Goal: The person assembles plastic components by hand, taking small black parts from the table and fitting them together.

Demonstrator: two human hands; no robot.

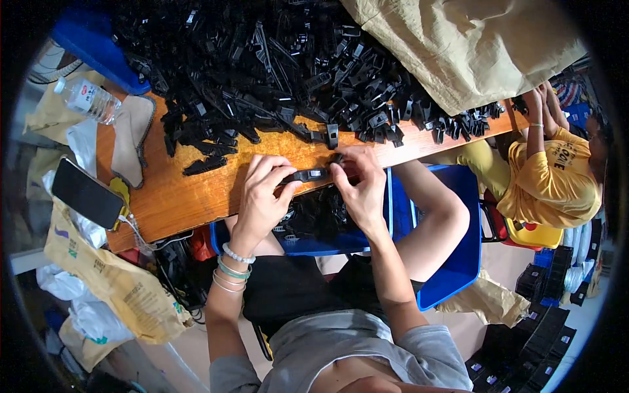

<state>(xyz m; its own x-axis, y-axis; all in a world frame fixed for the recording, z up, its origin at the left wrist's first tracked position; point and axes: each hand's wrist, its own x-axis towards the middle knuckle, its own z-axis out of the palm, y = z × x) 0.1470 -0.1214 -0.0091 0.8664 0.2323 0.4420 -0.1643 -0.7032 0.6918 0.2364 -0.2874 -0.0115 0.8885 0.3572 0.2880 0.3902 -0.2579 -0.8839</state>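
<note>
Both hands [264,190] [363,180] partly cover a black part [309,175].

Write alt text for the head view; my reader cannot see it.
A person's left hand and right hand hold a small black part near the edge of a wooden table heaped with black pieces. Below is a blue bin; at right, a co-worker in yellow.

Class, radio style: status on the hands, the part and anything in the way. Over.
Left hand pinching black part; right hand at its other end, grip unclear. Pile of loose parts beyond, on table; nothing visibly blocking hands.
</note>
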